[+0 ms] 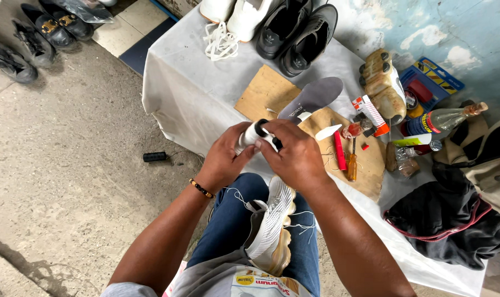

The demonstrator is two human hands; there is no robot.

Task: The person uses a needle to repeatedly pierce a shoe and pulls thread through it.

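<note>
Both my hands meet over the table's front edge around a small white tube with a black cap point(254, 132). My left hand point(223, 157) wraps the tube's body from the left. My right hand point(295, 155) closes over its capped end from the right. A white knit sneaker with a tan sole point(272, 231) rests upright between my knees, loose white thread hanging off it. A grey insole point(314, 96) lies just beyond my hands on a brown wooden board point(264, 93).
The white-covered table point(178, 93) holds white sneakers point(233, 16), black shoes point(297, 36), a worn tan shoe point(383, 88), a screwdriver point(352, 165), a red tool point(339, 149), a clear bottle point(445, 118) and a dark bag point(448, 220). Black shoes point(35, 36) stand on the concrete floor.
</note>
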